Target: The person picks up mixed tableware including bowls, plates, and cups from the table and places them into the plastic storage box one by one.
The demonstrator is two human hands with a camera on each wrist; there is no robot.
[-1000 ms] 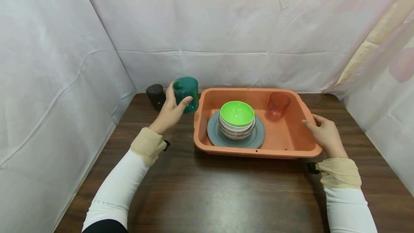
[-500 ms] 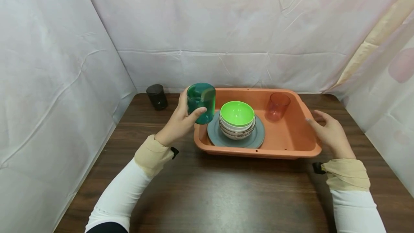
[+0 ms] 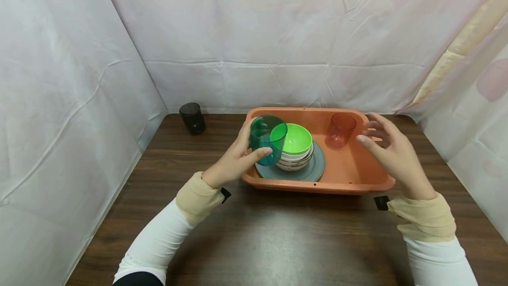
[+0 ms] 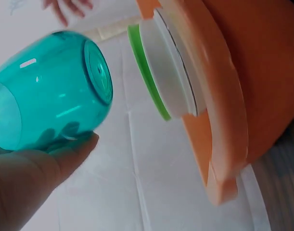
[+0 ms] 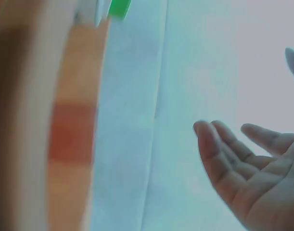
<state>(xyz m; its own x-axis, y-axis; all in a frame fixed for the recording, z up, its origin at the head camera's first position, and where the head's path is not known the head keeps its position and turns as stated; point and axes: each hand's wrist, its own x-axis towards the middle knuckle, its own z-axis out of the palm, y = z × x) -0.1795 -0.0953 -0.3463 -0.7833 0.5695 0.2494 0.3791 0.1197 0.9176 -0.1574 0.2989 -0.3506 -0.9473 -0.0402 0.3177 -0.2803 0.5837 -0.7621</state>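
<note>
My left hand (image 3: 237, 157) grips a clear teal cup (image 3: 267, 148) by its side, with the thumb across the near face. In the head view the cup overlaps the left end of an orange plastic basin (image 3: 357, 186) and part of the bowls in it. The left wrist view has the teal cup (image 4: 55, 91) raised above the basin rim (image 4: 223, 96). My right hand (image 3: 397, 153) holds nothing, fingers spread over the basin's right end. Inside the basin, a bright green bowl (image 3: 298, 138) tops a stack of bowls on a grey-blue plate (image 3: 315, 167). A clear red cup (image 3: 340, 131) stands to their right.
A black cup (image 3: 192, 119) stands at the back left of the dark wooden table (image 3: 274, 237). White cloth (image 3: 254, 43) hangs behind the table and along both sides.
My left hand has carried the teal cup rightward from beside the black cup to over the basin's left end. My right hand has let go of the basin's right rim and risen.
</note>
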